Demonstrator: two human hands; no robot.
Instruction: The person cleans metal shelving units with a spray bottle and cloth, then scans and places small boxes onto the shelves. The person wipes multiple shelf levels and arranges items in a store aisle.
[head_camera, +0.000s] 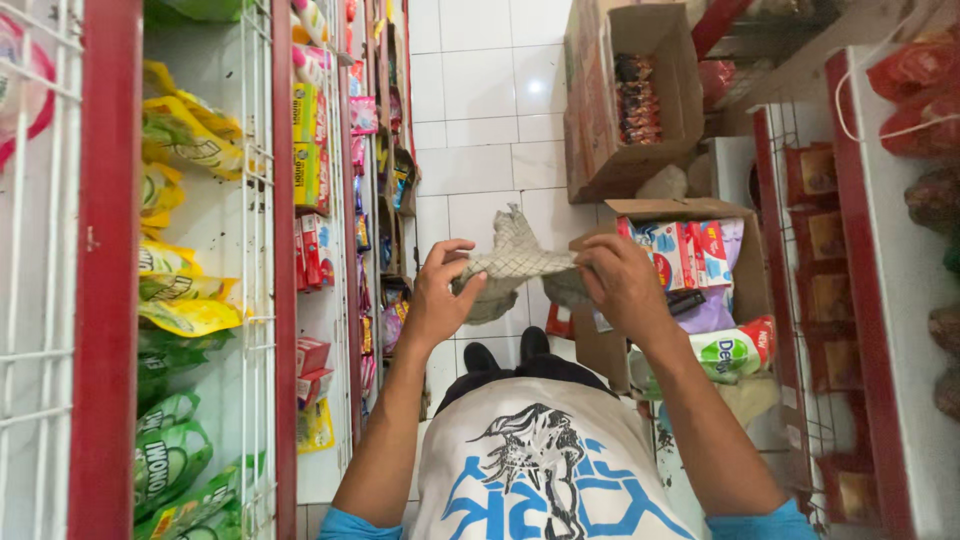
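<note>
I hold a grey checked cloth stretched between both hands at chest height above the white tiled floor. My left hand grips its left end with the fingers curled around it. My right hand pinches the right end. A loose corner of the cloth sticks up in the middle and another part hangs below. Beneath the hands I see my white printed shirt and my dark shoes.
A red-framed wire shelf with yellow and green packets stands on the left. An open cardboard box of packaged goods sits by my right arm, another box farther back. A red shelf with packets lines the right.
</note>
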